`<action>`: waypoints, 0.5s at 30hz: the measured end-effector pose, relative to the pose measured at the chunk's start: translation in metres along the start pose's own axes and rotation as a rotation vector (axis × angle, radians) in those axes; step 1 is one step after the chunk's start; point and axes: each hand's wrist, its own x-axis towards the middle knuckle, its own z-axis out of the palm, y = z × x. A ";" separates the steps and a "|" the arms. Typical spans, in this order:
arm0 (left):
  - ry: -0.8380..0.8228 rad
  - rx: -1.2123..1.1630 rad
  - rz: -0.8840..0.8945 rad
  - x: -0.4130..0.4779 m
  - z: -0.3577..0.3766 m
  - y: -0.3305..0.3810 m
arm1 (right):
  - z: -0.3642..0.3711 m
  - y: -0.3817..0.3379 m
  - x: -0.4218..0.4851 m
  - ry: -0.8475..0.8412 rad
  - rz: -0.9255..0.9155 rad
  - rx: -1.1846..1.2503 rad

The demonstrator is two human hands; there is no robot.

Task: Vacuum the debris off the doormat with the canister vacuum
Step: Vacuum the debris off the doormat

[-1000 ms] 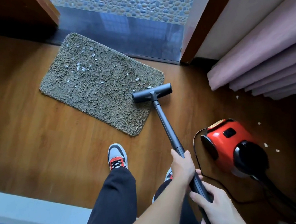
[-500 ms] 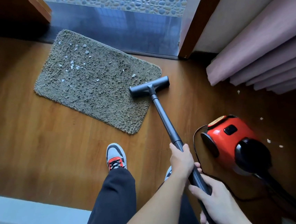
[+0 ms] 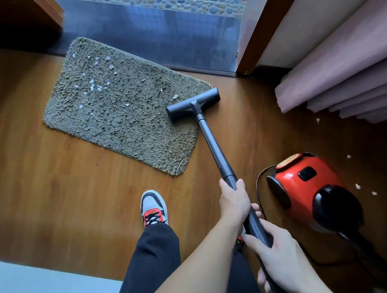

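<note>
Two grips on wand [image 3: 213, 144] — left hand [image 3: 234, 201] ahead, right hand [image 3: 281, 263] behind. Head [image 3: 193, 103] straddles mat [image 3: 118, 111] edge; we fear suction lifting the mat, scattering flakes [image 3: 91, 81].

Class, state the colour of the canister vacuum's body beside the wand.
Bright red, with a black rear section: the canister vacuum, clearest in the head view.

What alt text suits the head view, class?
The left hand and right hand grip a vacuum wand, its floor head at the right end of a grey doormat scattered with white debris. A red canister vacuum stands beside them.
</note>
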 end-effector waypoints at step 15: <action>0.054 -0.009 0.064 0.032 -0.012 0.069 | -0.004 -0.054 0.047 0.006 -0.117 -0.038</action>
